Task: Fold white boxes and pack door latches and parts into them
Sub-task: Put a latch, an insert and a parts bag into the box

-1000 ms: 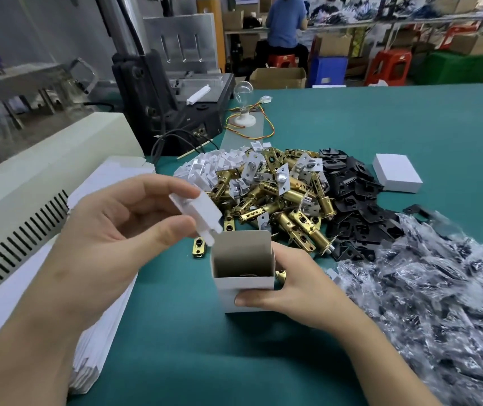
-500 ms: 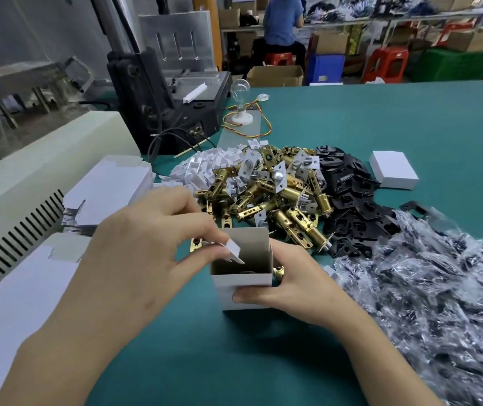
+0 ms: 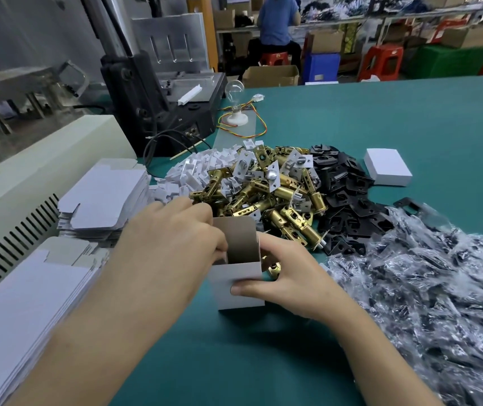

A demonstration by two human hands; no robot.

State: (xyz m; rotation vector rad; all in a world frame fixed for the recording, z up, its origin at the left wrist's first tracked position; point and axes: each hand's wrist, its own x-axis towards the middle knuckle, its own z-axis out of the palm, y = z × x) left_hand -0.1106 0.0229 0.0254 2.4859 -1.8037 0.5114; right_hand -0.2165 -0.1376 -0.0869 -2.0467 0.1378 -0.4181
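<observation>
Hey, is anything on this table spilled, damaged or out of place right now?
Nothing looks damaged or spilled. One brass plate lies apart from the brass latch pile, beside the open white box that the right hand holds.

Your left hand (image 3: 170, 244), a second ago holding a white plastic part above the white box (image 3: 239, 276), now has its fingertips down inside the box mouth at frame centre. The part is out of sight.
</observation>
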